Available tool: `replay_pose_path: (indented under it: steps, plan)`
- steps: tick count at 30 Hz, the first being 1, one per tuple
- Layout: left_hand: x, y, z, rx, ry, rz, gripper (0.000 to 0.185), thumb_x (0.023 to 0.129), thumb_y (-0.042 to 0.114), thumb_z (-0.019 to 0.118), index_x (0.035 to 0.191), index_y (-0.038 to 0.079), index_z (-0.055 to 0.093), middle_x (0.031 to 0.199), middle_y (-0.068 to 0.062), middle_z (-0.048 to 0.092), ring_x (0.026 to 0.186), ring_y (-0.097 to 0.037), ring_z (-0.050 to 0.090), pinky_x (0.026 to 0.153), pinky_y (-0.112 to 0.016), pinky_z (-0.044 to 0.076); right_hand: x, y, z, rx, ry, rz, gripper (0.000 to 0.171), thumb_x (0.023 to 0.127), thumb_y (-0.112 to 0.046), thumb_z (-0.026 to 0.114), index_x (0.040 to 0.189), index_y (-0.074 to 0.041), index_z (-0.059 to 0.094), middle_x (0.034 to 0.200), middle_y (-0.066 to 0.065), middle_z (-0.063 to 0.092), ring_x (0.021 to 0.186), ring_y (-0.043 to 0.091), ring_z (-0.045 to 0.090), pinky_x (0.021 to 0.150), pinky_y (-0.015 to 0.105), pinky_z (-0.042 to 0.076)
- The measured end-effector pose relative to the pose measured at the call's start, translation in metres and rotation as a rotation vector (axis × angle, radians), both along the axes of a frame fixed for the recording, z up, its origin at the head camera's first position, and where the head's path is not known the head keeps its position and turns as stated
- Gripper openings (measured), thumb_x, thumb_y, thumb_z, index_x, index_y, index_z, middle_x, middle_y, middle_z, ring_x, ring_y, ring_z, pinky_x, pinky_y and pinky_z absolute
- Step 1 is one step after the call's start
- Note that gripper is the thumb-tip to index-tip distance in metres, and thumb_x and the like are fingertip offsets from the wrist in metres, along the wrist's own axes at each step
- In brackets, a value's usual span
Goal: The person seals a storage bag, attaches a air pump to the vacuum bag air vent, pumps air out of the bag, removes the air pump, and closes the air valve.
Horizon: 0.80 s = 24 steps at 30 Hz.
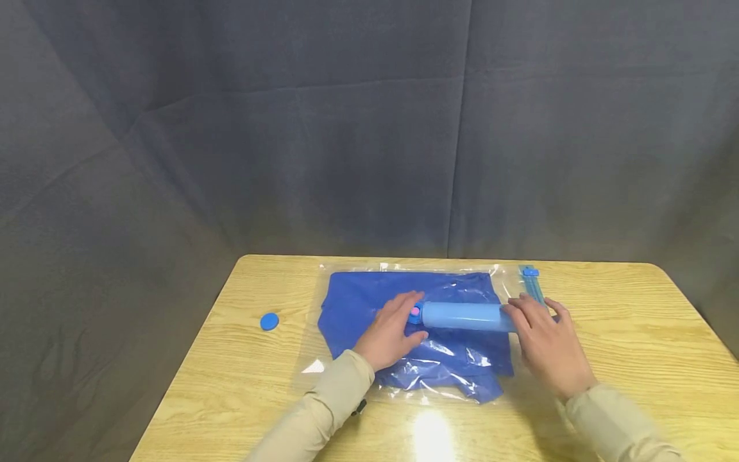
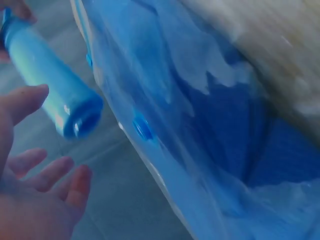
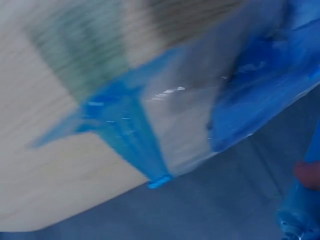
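Note:
A clear plastic storage bag (image 1: pixel 308 359) with folded blue cloth (image 1: pixel 358 295) inside lies on the table. Above it, my right hand (image 1: pixel 545 340) grips the right end of a light blue hand pump (image 1: pixel 467 316), held sideways. My left hand (image 1: pixel 388 333) is by the pump's other end, thumb and fingers spread apart; in the left wrist view a gap shows between these fingers (image 2: pixel 77 190) and the pump (image 2: pixel 60 85). A small blue ring with a pink centre (image 1: pixel 415 312) shows beside that end. In the left wrist view a round blue valve (image 2: pixel 143 127) sits on the bag.
A round blue cap (image 1: pixel 269 321) lies on the wooden table (image 1: pixel 231 385), left of the bag. The bag's blue zip slider (image 1: pixel 530 272) is at its far right corner. Grey cloth (image 1: pixel 369 128) hangs behind the table. Something small and black (image 1: pixel 359 407) shows by the left sleeve.

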<state>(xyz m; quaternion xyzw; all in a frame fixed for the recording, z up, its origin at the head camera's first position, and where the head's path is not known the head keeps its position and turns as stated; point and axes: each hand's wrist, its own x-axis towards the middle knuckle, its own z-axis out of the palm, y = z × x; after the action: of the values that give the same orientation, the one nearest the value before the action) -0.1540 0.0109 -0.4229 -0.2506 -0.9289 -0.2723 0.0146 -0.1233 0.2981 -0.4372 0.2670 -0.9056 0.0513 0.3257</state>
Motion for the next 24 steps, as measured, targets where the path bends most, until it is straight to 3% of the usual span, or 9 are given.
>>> replay_pose_path:
  steps: [5,9,13,16,20,24]
  plan:
    - [0.0,0.011,0.001,-0.13,0.102,-0.05,0.073,0.088,0.034,0.071,0.148,0.014,0.035,0.149,-0.008,0.044,0.135,-0.028,0.044,0.108,-0.047,0.04,0.002,-0.016,0.008,0.023,0.036,0.071,0.054,0.065,0.013,0.054,0.118,0.0,0.056,0.119,0.018,0.062,0.12,0.038,0.055,0.099,0.06,0.037]
    - [0.0,0.013,0.004,-0.18,0.143,-0.057,0.068,0.087,0.035,0.071,0.145,0.016,0.041,0.144,-0.003,0.051,0.131,-0.022,0.049,0.102,-0.043,0.038,0.003,-0.023,0.014,0.04,0.056,0.113,0.063,0.058,0.016,0.059,0.119,0.0,0.056,0.122,0.019,0.061,0.122,0.039,0.054,0.102,0.06,0.035]
    - [0.0,0.013,0.007,-0.192,0.161,-0.046,0.057,0.085,0.033,0.073,0.136,0.018,0.051,0.135,0.001,0.059,0.125,-0.018,0.054,0.096,-0.039,0.037,0.002,-0.026,0.02,0.091,0.079,0.105,0.065,0.06,0.014,0.06,0.122,-0.003,0.056,0.128,0.017,0.059,0.129,0.037,0.049,0.106,0.058,0.034]
    - [-0.002,0.013,0.007,-0.193,0.168,-0.042,0.053,0.085,0.032,0.073,0.132,0.016,0.054,0.131,0.0,0.063,0.122,-0.018,0.058,0.092,-0.035,0.042,0.0,-0.027,0.024,0.149,0.099,0.082,0.065,0.064,0.011,0.062,0.127,-0.005,0.055,0.137,0.017,0.054,0.137,0.036,0.042,0.109,0.056,0.033]
    - [-0.006,0.011,0.004,-0.178,0.154,-0.033,0.051,0.086,0.029,0.072,0.131,0.012,0.053,0.126,-0.004,0.065,0.114,-0.02,0.063,0.089,-0.035,0.048,-0.002,-0.03,0.03,0.182,0.126,0.091,0.074,0.061,0.007,0.072,0.131,-0.006,0.053,0.149,0.017,0.043,0.143,0.036,0.032,0.115,0.054,0.028]
    - [-0.011,0.009,-0.001,-0.094,0.076,0.01,0.05,0.088,0.028,0.07,0.131,0.011,0.052,0.124,-0.007,0.065,0.109,-0.024,0.065,0.091,-0.039,0.05,-0.006,-0.033,0.035,0.127,0.191,0.151,0.059,0.071,0.003,0.062,0.129,-0.006,0.056,0.15,0.017,0.042,0.141,0.037,0.035,0.115,0.053,0.028]
